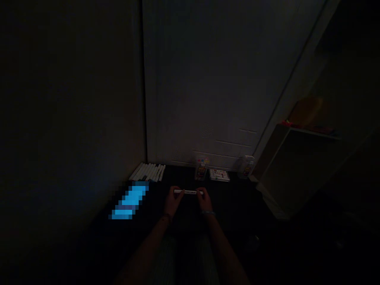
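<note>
I see one white marker (188, 192) held level over the dark tabletop (237, 206), in front of the chest. My left hand (173, 200) pinches its left end and my right hand (204, 200) pinches its right end, both closed on it. Behind and to the left lies one row of markers (148, 172), side by side; it is too dim to count them. One glowing blue screen (130, 200) lies beside the left hand. Three small packs (219, 174) stand along the door (208, 99).
</note>
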`<control>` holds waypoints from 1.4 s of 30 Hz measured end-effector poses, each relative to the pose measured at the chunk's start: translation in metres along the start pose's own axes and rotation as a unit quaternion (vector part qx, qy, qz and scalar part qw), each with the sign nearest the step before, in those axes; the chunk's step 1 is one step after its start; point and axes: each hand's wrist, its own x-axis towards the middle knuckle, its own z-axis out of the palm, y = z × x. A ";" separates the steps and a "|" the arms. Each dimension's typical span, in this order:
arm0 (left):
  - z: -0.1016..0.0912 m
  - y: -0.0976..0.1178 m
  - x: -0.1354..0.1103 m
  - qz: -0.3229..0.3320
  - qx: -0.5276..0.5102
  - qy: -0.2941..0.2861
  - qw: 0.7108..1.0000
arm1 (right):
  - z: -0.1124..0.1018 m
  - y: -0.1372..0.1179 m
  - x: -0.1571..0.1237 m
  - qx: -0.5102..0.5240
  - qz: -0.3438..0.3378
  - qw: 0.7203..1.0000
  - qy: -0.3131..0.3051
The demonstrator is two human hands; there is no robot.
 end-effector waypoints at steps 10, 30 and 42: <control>0.001 -0.002 0.002 0.010 0.002 0.020 1.000 | -0.001 -0.007 -0.002 0.069 0.017 0.997 -0.023; -0.001 0.002 -0.001 0.016 0.024 0.007 1.000 | -0.003 -0.013 -0.003 0.068 0.018 0.997 0.003; 0.001 -0.002 0.000 0.017 -0.003 -0.018 1.000 | -0.001 -0.010 -0.002 0.071 0.027 0.997 0.004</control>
